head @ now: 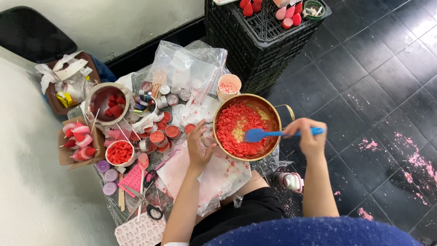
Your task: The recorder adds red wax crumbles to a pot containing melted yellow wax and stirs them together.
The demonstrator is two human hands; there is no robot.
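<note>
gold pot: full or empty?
Partly full: red wax pieces cover most of the gold pot floor, a yellowish patch mid-pile; blue spatula rests in them.

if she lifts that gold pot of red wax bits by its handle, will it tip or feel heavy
Probably fairly heavy: the round gold metal pot is well filled with red wax chunks. It may tilt away from a one-sided lift, since only one loop handle shows. The left hand at its rim suggests it slides when stirred by the blue spatula in the right hand.
</note>
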